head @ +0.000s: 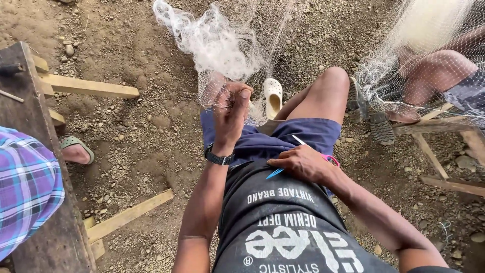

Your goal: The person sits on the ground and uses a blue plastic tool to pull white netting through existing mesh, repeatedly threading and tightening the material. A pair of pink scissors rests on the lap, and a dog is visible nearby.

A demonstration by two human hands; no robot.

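My left hand (pixel 231 108) is raised in front of me, fingers pinched on a fold of white fishing net (pixel 217 48) that hangs down over my knee. A black watch sits on that wrist. My right hand (pixel 302 163) rests on my lap and grips a blue netting needle (pixel 275 173), with a thin white line running up from it toward the net. A pink-handled tool (pixel 332 160) lies under that hand on my blue shorts (pixel 308 132).
A cream clog (pixel 273 96) lies on the gravel by my foot. Another person's knee under more net (pixel 434 71) is at the right. A person in a plaid shirt (pixel 25 187) sits on a wooden bench (pixel 30 101) at left. Wooden planks (pixel 129 215) lie around.
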